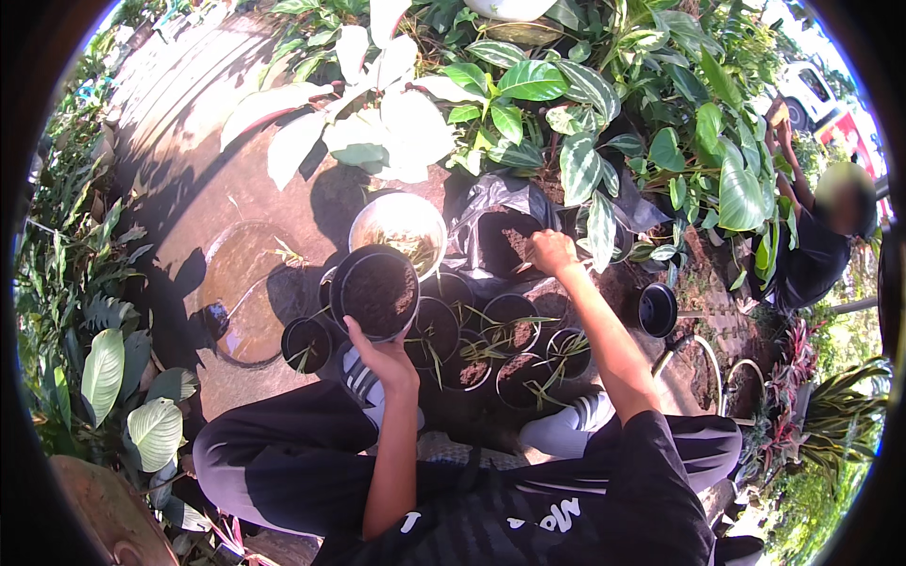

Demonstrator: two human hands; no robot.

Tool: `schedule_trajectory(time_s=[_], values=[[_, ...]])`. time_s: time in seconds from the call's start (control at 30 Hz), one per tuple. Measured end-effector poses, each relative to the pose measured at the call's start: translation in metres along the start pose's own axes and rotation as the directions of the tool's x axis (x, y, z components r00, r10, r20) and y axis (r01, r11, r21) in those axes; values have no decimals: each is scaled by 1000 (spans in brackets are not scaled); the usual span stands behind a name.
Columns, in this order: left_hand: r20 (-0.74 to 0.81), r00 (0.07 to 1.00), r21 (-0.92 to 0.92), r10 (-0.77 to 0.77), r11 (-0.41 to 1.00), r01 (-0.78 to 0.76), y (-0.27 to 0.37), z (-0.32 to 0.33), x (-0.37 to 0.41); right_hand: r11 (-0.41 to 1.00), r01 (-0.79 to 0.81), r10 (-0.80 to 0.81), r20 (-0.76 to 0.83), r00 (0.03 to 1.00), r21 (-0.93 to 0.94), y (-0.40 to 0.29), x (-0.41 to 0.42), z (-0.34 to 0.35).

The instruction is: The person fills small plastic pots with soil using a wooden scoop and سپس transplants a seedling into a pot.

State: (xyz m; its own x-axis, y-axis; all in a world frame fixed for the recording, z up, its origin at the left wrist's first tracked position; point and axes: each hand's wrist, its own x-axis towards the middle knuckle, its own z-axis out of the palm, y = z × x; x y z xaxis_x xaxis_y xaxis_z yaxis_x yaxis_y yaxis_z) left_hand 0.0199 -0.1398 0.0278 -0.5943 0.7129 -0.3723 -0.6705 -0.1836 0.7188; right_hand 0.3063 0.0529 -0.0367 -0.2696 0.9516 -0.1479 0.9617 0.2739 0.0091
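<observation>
My left hand (382,361) holds up a black plastic pot (375,291) filled with dark soil, gripping it from its near side. My right hand (552,252) is curled at the right edge of an open black plastic bag (506,237) with soil inside. A small pale edge shows under those fingers; whether they grip a tool there is unclear. Just beyond the held pot stands a white bucket (398,226) with cut grassy plants in it. Several black pots (511,322) of soil with thin, grass-like seedlings stand clustered between my feet, and a smaller seedling pot (306,345) sits left of them.
A round shallow basin of water (244,311) lies at left. At right are a small black pot (657,310) and a pale hose (697,343). Broad-leaved plants (587,92) crowd the far side. Another person (810,240) is at far right with raised arms, near a parked vehicle (807,92).
</observation>
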Motion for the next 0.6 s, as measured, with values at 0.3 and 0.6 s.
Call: schedule_trajectory(time_s=[0.3,0.6], values=[[25,1000,9,-10,1000,10,1,5,-2,989,-101,116,-133,984,110,22,4,28],[33,999,8,3,1000,-3,-1,7,-2,998,47,-47,9,999,-44,-9,-5,13]])
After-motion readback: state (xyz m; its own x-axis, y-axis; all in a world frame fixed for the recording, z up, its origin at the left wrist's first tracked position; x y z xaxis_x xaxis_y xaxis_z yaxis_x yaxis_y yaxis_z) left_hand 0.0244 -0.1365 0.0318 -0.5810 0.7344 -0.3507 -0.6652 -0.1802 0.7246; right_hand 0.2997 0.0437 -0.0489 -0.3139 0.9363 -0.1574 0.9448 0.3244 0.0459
